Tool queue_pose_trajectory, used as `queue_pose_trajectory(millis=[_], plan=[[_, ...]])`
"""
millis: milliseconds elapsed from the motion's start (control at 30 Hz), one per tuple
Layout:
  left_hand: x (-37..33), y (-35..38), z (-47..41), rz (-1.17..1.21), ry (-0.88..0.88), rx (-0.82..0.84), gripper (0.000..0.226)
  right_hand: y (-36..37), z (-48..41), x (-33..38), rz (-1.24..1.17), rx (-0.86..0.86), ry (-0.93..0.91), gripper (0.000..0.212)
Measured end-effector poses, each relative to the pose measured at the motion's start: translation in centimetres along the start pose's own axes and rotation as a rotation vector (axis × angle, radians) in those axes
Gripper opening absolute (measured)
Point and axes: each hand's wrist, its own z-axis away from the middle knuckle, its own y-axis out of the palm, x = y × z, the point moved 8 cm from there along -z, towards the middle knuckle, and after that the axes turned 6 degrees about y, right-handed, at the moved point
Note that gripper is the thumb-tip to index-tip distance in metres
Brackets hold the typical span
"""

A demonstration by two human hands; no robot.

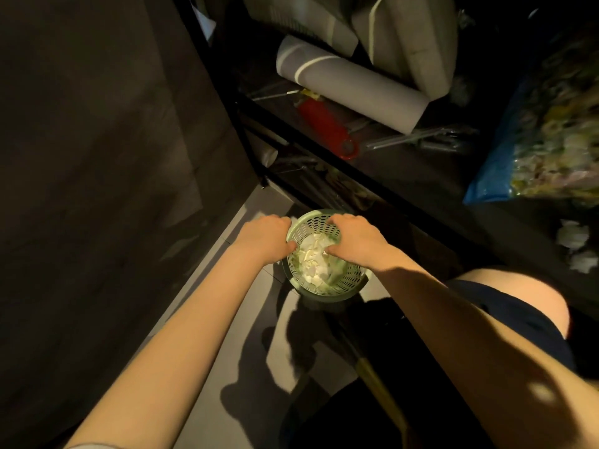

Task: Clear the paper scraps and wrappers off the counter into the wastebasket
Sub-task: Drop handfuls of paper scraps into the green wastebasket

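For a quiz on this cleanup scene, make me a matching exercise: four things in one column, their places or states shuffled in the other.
1. white paper scraps
2. red cylindrical object
3. blue plastic bag
4. left hand

A. on the dark shelf
B. far right of the view
C. gripping the green perforated plastic wastebasket by its rim
D. inside that wastebasket

Pairs: 1-D, 2-A, 3-B, 4-C.
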Motion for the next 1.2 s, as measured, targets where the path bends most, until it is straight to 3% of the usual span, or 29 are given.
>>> queue_pose_trajectory(millis=[200, 633, 1067, 1200], plan=[[-1.2, -2.3, 3.5, -0.051, -0.002, -0.044, 0.047, -3.1, 4.6, 0.4, -0.008, -0.076, -0.042, 0.064], [-4.9, -10.7, 13.6, -0.049, 0.016, -0.304, 0.055, -12.4, 17.3, 1.5, -0.085, -0.313, -0.168, 0.055], [-13.3, -24.7, 24.4, -0.131, 0.245, -0.77, 0.053, -25.8, 32.1, 2.2, -0.166, -0.817, -0.364, 0.039], [-16.3, -29.0, 26.2, -0.166, 0.315, -0.849, 0.055, -29.6, 35.2, 0.4, -0.266, -0.885, -0.402, 0.032]])
